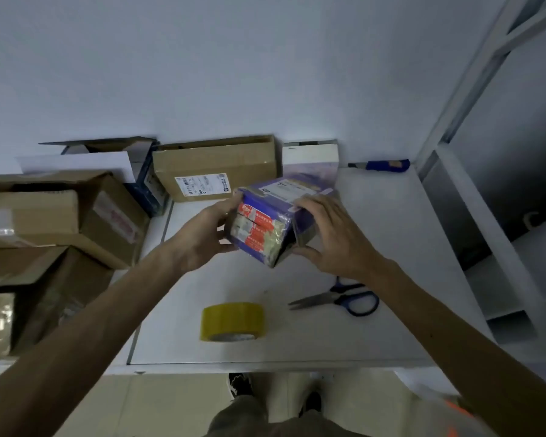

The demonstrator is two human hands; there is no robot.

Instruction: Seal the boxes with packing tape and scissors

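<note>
A small purple box (267,212) with red and white labels is held tilted above the white table (391,222). My left hand (207,234) grips its left side, fingers curled over the top edge. My right hand (331,234) grips its right side, thumb under the lower corner. A roll of yellow packing tape (232,320) lies on the table in front of the box. Blue-handled scissors (338,299) lie to the right of the tape, partly hidden under my right forearm.
Brown cardboard boxes (44,216) are stacked at the left. A flat brown box (215,165) and a white box (311,154) lean against the back wall. A blue utility knife (382,165) lies at the back right. White shelving (486,184) stands to the right.
</note>
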